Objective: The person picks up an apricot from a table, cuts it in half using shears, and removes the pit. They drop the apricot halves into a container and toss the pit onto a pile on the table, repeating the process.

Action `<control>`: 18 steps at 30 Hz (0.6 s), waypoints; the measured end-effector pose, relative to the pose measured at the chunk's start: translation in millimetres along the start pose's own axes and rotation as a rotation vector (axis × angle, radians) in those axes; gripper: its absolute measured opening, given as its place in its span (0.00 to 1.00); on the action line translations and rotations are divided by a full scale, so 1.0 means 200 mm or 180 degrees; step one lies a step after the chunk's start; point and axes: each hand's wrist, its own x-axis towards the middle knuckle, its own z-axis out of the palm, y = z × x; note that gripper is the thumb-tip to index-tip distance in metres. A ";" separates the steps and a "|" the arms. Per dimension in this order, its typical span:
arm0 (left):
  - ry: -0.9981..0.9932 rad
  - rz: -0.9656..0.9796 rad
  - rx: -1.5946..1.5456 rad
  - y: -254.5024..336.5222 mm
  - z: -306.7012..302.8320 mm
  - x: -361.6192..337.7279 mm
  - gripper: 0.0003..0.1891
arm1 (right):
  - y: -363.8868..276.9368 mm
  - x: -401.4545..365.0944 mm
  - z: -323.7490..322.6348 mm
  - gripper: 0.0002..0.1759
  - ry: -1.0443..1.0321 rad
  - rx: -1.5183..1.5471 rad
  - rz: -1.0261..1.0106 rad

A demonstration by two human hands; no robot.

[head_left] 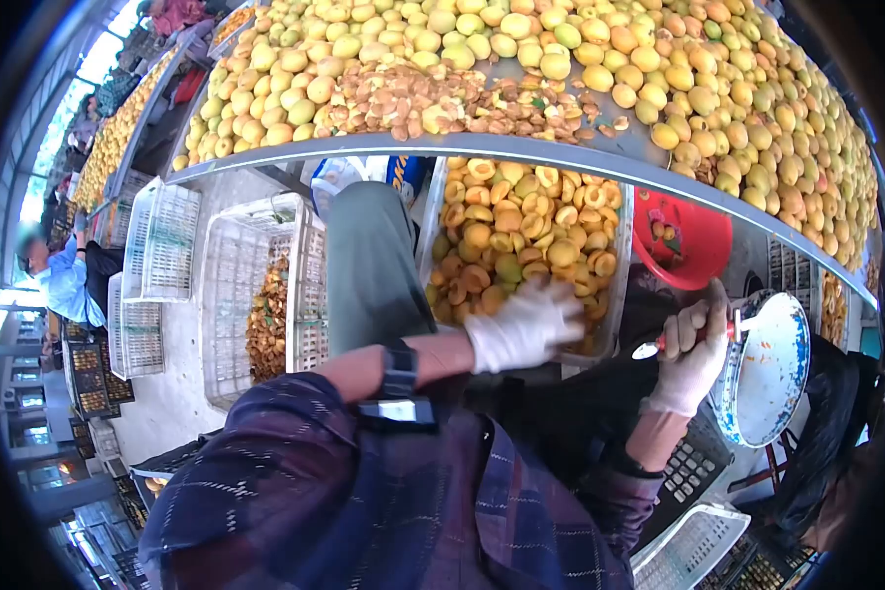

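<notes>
My left hand (527,327), in a white glove, is over the near part of a crate (620,285) of halved apricots (506,236); its fingers are smeared by motion. Gloved as well, my right hand (688,356) is raised to the right of that crate, its fingers wrapped round a small red-handled tool (645,351) with a rounded silver end. The tool's kind is unclear. Close beside the right hand is a white enamel basin (772,359) with a chipped blue rim.
A metal-edged table (521,147) ahead bears whole apricots (295,74) and a heap of pits (408,96). Under its edge stands a red basin (703,241). To the left are a white crate (216,295) with brown scraps and stacked crates (157,236). A person (64,275) sits farther left.
</notes>
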 end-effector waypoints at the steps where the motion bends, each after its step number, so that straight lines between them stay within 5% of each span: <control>1: -0.0219 0.0133 0.0214 0.02 0.09 0.01 0.24 | 0.00 -0.01 0.00 0.15 -0.0009 0.0024 0.0003; 3: -0.0050 0.0107 0.0742 -0.07 0.37 0.07 0.24 | 0.01 -0.02 0.02 0.15 -0.0002 -0.0053 0.0093; 5: -0.0470 -0.0128 0.1112 -0.19 0.25 0.14 0.21 | 0.02 -0.02 0.02 0.15 -0.0078 0.0007 0.0059; 7: -0.0210 0.0087 0.1333 -0.33 0.25 0.21 0.24 | 0.03 -0.02 0.01 0.17 -0.0075 -0.0169 0.0042; 15: 0.1063 -0.1638 0.0112 -0.62 -0.01 0.28 0.26 | 0.02 0.01 0.00 0.18 0.0001 -0.0156 0.0115; 17: 0.0356 -0.1677 0.0453 -0.58 -0.05 0.13 0.25 | 0.03 0.02 0.00 0.18 -0.0087 -0.0013 0.0158; 18: 0.0488 -0.1592 0.0657 -0.52 -0.03 0.06 0.24 | 0.04 0.03 0.02 0.18 -0.0031 -0.0010 0.0186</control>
